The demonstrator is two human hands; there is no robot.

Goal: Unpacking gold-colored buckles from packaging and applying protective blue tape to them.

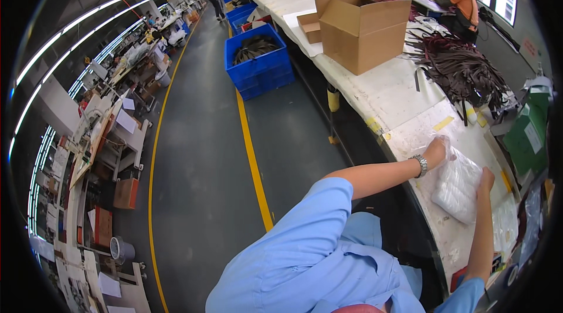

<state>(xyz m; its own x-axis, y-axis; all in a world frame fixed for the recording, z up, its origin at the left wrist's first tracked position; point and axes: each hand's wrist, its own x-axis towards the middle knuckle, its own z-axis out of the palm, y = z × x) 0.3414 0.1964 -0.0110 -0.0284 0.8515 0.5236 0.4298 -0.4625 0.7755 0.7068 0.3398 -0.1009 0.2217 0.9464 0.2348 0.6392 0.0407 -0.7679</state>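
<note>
left hand [437, 151], wristwatch [420, 165] on that wrist, is pressed on the far upper end of a clear plastic bag of white goods [457, 184]; fingers look closed on the bag's edge, though the film blurs them. the bag lies flat on the white table [399, 87], near its front edge. right hand [486, 178] rests against the bag's right side, fingers curled to it; whether it grips or only steadies cannot be told. the hands stand apart, one at each side of the bag.

progress, as judged: the bag appears filled and is being squared or closed; it is not yet set aside. more clear packets [505, 228] lie just beside it toward the near end of the table.

further along the table: a heap of dark brown straps [463, 69], untouched, and open cardboard boxes [363, 31]. a green box [528, 137] stands at the right rim. a blue crate [258, 61] sits on the floor by the yellow line [252, 160].
</note>
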